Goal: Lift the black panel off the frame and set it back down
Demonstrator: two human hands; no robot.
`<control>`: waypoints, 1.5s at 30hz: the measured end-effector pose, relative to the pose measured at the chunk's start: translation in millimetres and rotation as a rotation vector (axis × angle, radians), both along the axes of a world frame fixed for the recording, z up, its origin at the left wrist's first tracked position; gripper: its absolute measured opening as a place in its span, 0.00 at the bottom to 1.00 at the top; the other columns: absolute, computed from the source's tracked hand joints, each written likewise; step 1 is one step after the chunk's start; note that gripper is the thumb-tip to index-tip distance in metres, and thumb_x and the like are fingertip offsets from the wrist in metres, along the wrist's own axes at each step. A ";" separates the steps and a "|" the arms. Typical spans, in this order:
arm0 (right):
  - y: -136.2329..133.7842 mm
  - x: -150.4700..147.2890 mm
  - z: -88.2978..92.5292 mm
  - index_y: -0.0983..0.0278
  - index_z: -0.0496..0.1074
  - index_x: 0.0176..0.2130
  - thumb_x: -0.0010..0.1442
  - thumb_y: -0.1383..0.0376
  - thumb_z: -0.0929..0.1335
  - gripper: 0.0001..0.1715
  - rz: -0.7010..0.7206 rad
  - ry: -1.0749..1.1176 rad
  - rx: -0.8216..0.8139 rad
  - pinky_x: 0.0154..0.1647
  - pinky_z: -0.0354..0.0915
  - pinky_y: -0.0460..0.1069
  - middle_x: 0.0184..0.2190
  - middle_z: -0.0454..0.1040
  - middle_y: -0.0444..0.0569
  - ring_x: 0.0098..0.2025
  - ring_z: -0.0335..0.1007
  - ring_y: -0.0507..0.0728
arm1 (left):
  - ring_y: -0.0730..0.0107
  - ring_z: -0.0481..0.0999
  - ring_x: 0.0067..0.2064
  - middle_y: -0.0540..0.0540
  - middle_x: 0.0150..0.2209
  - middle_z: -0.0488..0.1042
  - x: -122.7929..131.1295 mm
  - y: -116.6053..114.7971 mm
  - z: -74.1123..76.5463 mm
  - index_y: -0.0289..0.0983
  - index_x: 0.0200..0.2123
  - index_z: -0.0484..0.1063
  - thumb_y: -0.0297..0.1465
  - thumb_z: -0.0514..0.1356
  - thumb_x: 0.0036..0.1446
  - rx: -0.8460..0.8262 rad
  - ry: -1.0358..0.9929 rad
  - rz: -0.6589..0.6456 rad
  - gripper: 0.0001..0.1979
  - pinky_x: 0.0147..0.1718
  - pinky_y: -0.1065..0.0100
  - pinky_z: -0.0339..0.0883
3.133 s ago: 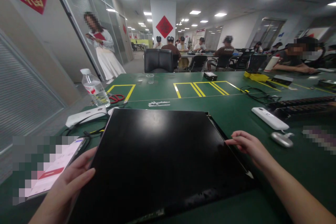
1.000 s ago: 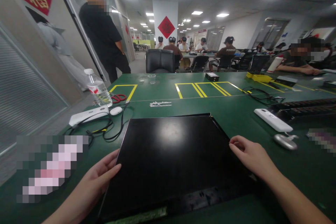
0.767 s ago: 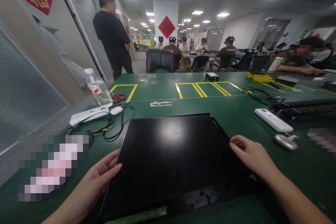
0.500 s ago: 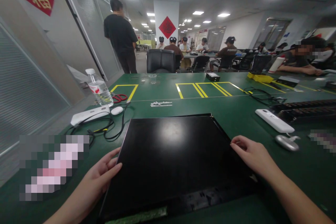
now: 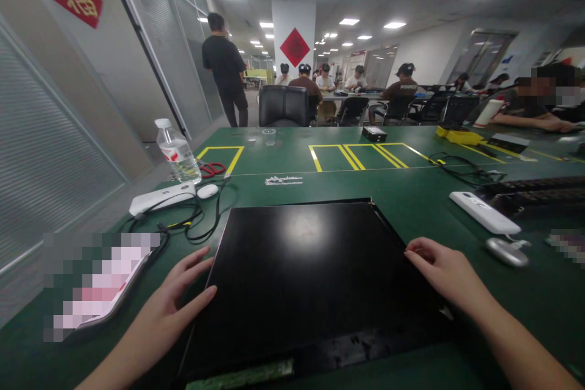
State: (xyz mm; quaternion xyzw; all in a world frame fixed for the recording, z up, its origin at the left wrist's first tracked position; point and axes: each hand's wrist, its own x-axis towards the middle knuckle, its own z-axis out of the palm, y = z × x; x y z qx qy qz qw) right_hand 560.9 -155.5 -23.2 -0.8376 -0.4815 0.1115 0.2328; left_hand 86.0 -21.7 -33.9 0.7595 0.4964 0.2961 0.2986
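A flat black display panel (image 5: 301, 274) lies in front of me, with a pale glare on its glossy face. A strip of green circuit board (image 5: 242, 376) shows along its near edge, partly cut off by the bottom of the view. My left hand (image 5: 176, 295) is at the panel's left edge, fingers spread apart, the thumb resting over the edge. At the right edge my right hand (image 5: 434, 262) has thumb and fingers pinched together on the panel's rim; the exact contact is partly hidden.
The green table (image 5: 256, 161) has yellow tape marks. On the left are a water bottle (image 5: 176, 152), red-handled scissors (image 5: 212, 169), cables and a white device (image 5: 162, 198). To the right lie a white power bank (image 5: 484, 212) and a silver mouse-shaped object (image 5: 506, 252). People sit beyond.
My left hand's fingers have spread and loosened from the panel's left edge. My right hand stays at the right rim. The person standing in the background has moved farther away.
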 end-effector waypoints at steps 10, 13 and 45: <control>0.9 0.2 -2.4 0.56 0.76 0.31 0.54 0.50 0.64 0.16 -0.005 0.012 0.026 0.33 0.64 0.51 0.29 0.80 0.44 0.32 0.76 0.59 | 0.43 0.70 0.61 0.38 0.62 0.69 -2.4 4.6 -14.6 0.42 0.53 0.77 0.47 0.58 0.57 0.107 0.186 -0.059 0.24 0.58 0.45 0.63; 0.8 1.1 -4.1 0.56 0.76 0.30 0.54 0.50 0.64 0.17 0.004 0.012 0.057 0.31 0.65 0.51 0.27 0.80 0.44 0.30 0.75 0.59 | 0.43 0.70 0.61 0.36 0.61 0.70 -1.5 4.9 -16.5 0.40 0.53 0.76 0.46 0.58 0.57 0.130 0.205 -0.059 0.25 0.57 0.45 0.64; 1.1 3.5 -6.7 0.57 0.76 0.30 0.53 0.50 0.65 0.17 0.006 -0.013 0.060 0.28 0.62 0.52 0.24 0.78 0.44 0.26 0.72 0.59 | 0.48 0.61 0.67 0.43 0.69 0.59 -6.7 -21.9 12.8 0.51 0.58 0.70 0.33 0.63 0.56 0.174 0.407 -0.443 0.26 0.59 0.46 0.62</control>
